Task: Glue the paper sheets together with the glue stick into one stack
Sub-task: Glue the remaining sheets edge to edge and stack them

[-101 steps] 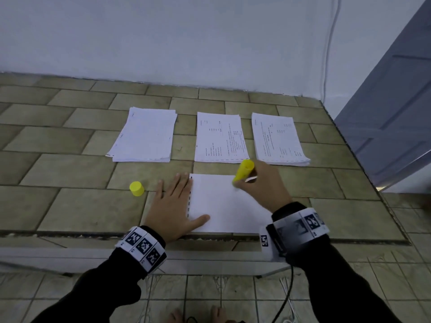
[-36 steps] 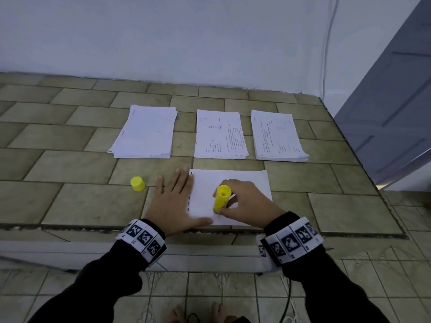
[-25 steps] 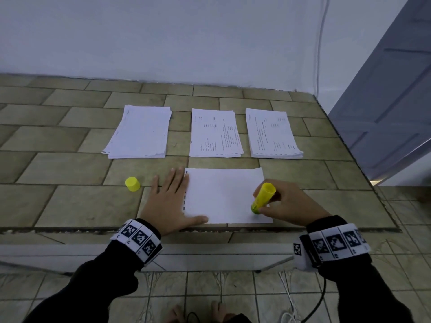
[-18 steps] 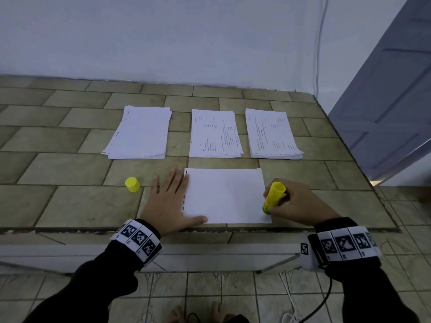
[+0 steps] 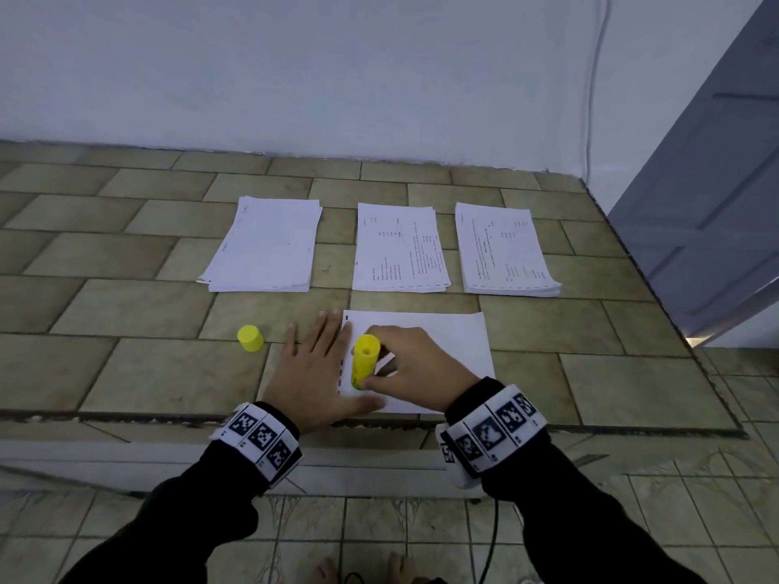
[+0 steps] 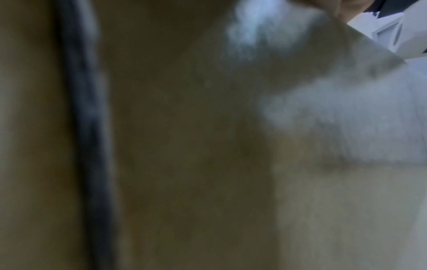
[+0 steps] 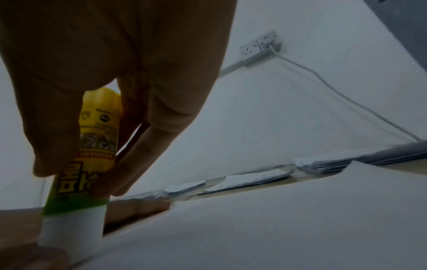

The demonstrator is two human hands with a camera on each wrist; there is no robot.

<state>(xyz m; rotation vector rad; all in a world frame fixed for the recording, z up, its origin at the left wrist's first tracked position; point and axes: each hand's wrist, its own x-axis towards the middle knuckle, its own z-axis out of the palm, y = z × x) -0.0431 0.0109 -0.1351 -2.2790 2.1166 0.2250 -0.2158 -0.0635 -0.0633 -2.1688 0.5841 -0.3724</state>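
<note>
Cap [image 5: 250,338], yellow, stands on the tiled bench [image 5: 139,373] left of the blank sheet [image 5: 447,343], well apart from it. Left hand [image 5: 310,373] lies flat, fingers straight, across the sheet's left edge, thumb on its near-left corner. Glue stick [image 5: 364,361] is nearly upright, tip down on the sheet near that left edge, just beside the left fingers. Right hand [image 5: 415,368] grips the stick, fingers curled round its barrel. Beyond the sheet sit three paper stacks: left stack [image 5: 265,244], middle stack [image 5: 398,250], right stack [image 5: 503,250]. Left wrist view is blurred.
</note>
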